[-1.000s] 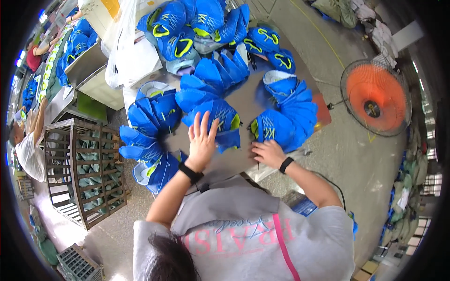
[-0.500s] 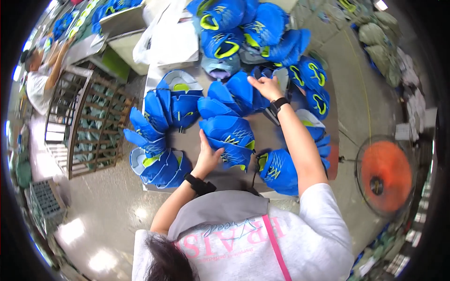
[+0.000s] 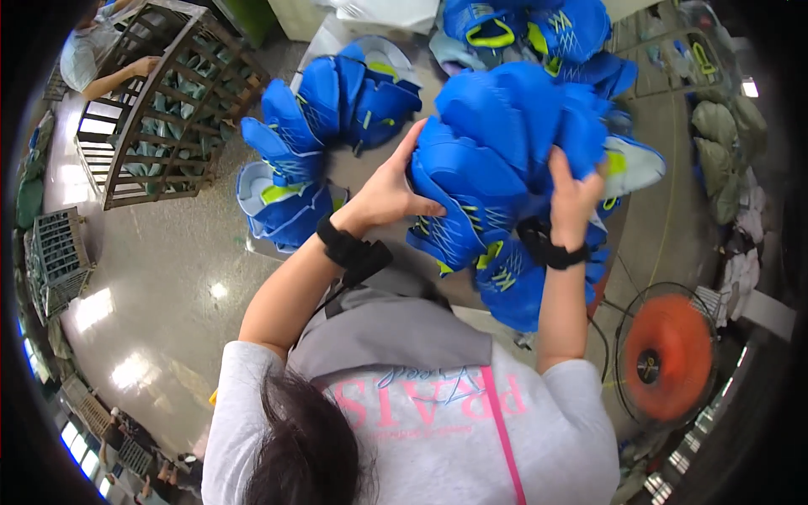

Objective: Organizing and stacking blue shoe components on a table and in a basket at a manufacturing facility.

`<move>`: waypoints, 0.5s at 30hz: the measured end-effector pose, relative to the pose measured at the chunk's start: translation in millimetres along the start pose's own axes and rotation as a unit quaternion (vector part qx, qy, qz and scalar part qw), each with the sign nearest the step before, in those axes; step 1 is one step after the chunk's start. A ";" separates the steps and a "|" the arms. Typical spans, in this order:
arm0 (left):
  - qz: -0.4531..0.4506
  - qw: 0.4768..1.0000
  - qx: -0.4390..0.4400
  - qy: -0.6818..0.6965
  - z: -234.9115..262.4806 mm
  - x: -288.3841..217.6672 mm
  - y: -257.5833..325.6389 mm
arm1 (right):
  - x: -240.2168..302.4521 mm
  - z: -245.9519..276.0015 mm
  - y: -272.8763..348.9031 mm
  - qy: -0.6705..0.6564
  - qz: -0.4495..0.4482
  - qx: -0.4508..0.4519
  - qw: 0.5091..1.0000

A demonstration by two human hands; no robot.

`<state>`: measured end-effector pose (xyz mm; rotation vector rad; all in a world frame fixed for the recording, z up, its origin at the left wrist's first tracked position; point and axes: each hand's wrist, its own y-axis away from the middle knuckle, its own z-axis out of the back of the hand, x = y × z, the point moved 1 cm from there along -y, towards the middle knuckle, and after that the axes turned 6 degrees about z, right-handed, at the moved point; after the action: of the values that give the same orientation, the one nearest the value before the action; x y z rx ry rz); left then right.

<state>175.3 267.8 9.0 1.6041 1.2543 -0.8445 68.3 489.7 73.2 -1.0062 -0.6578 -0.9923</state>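
A curved row of nested blue shoe uppers [image 3: 505, 114] with lime-green details spans the space between my hands, close to me. My left hand [image 3: 387, 192] grips its left end, thumb across the laced front of the nearest upper. At the other end my right hand [image 3: 576, 198] is closed round the row's right side, some fingers hidden behind it. Left of my left hand, another nested arc of blue uppers [image 3: 290, 151] rests on the table [image 3: 358, 172]. More blue uppers [image 3: 515, 290] lie below the held row, beside my right wrist.
A pile of blue uppers [image 3: 572, 29] covers the table's far side, near a white bag [image 3: 387, 13]. At left stands a slatted cart [image 3: 160, 109] of greenish pieces, with a person's hand [image 3: 145, 66] on it. An orange fan [image 3: 669, 358] stands on the floor at right.
The nested row has been lifted off the table toward me, held by both hands. My right hand has come nearer and lower. The view has shifted, and the person at left has reached the cart.
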 end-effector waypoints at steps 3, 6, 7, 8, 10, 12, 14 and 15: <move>-0.081 0.994 0.034 0.068 3.1 -47.1 27.6 | 46.6 1.3 11.4 -0.024 0.079 -0.135 0.987; -0.207 0.955 -0.038 -0.208 53.2 -67.8 87.8 | 99.2 -39.8 56.2 -0.050 0.132 -0.169 0.975; -0.243 0.943 -0.032 -0.226 68.6 -73.6 112.2 | 117.6 -52.3 77.7 -0.074 0.142 -0.172 0.972; -0.276 0.930 -0.022 -0.242 84.4 -75.0 136.0 | 134.4 -65.0 99.4 -0.093 0.148 -0.177 0.968; -0.316 0.930 -0.015 -0.187 127.8 -70.5 182.0 | 171.0 -99.2 135.4 -0.043 0.162 -0.150 0.974; -0.248 0.967 -0.014 -0.050 182.2 -50.6 234.1 | 208.2 -154.6 165.4 0.002 0.172 -0.135 0.976; -0.210 0.977 -0.026 0.012 245.6 -33.3 285.2 | 242.6 -217.1 187.9 -0.014 0.135 0.001 0.991; -0.193 0.980 -0.026 0.047 268.8 -35.0 308.3 | 262.0 -241.8 196.4 -0.016 0.152 -0.009 0.988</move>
<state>468.9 -19.0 17.9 1.3910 1.6754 -0.9719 361.1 210.1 115.9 -1.1026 -0.5036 -0.7163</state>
